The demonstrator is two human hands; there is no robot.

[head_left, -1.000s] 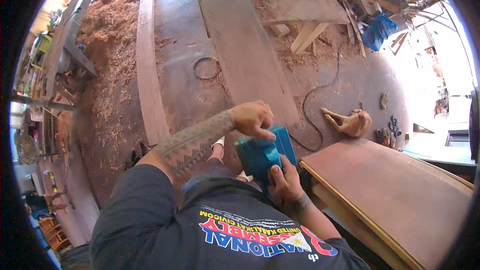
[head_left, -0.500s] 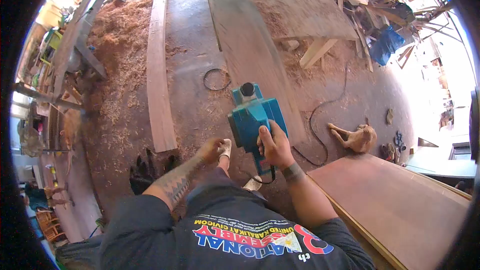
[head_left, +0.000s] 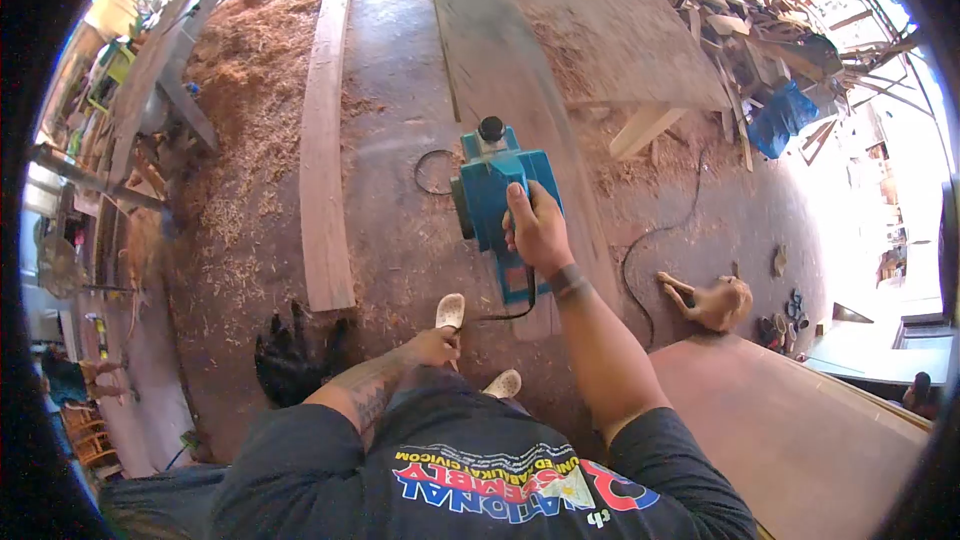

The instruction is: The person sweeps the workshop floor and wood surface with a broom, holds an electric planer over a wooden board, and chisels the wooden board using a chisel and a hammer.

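My right hand (head_left: 538, 230) is wrapped round the rear handle of a teal power planer (head_left: 490, 185) with a black front knob, held above a long wooden board (head_left: 500, 50). A black cord (head_left: 510, 316) loops from the tool's handle end towards my left hand (head_left: 437, 347). The fingers of my left hand are closed on this cord, low in front of my body and just below the pale shoe on my left foot.
A narrow plank (head_left: 325, 140) lies left of the board, beside wood shavings (head_left: 250, 120). A tan dog (head_left: 718, 304) lies right; a black animal (head_left: 285, 360) is at lower left. Lower right is a flat panel (head_left: 790, 430). Scrap wood and a blue bag (head_left: 782, 120) stand upper right.
My left hand has left the top of the planer and moved down to the cord. My right hand has moved the planer forward, away from my body, uncovering its black knob.
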